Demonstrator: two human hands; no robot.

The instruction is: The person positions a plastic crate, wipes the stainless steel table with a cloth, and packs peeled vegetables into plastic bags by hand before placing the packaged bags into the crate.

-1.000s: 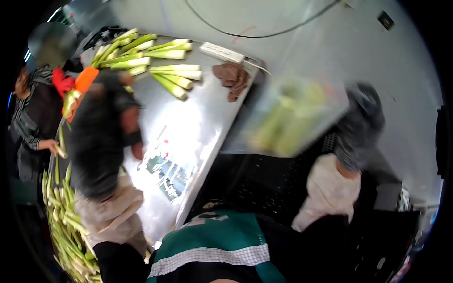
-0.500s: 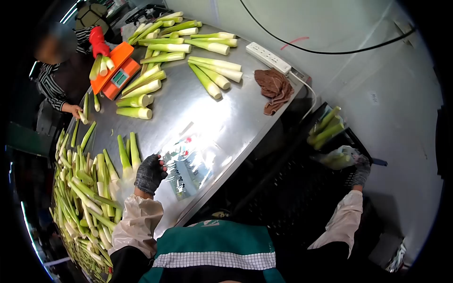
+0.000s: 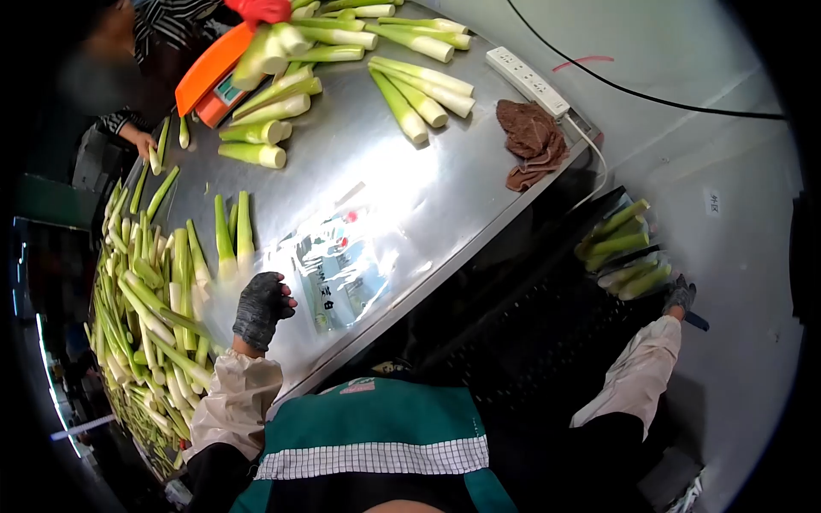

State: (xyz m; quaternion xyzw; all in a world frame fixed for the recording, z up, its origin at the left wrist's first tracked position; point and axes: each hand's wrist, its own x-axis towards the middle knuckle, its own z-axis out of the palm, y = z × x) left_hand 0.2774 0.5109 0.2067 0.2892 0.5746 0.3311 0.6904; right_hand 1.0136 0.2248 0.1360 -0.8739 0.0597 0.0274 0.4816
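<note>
My left hand (image 3: pixel 263 309), in a dark grey fingerless glove, is over the metal table with its fingers curled. Whatever it may grip is hidden. Just beyond it lie water bamboo stalks (image 3: pixel 245 224), their lower ends near hazy clear plastic. To its right are flat clear printed bags (image 3: pixel 338 278). Low at the right, my right hand (image 3: pixel 680 296), gloved alike, is beside a bagged bundle of water bamboo stalks (image 3: pixel 634 275) in a dark crate. A finger points up, and the hand looks apart from the bundle.
A large pile of stalks (image 3: pixel 154 299) covers the table's left side; sorted groups (image 3: pixel 423 90) lie farther back. Across the table, a co-worker's red glove (image 3: pixel 261 10) holds stalks over an orange scale (image 3: pixel 209 73). A power strip (image 3: pixel 528 81) and brown cloth (image 3: pixel 532 144) line the edge.
The bagged bundle has gone down into the crate beside other stalks, and my right hand has come off it. My left hand stays near the same stalks. The view has shifted.
</note>
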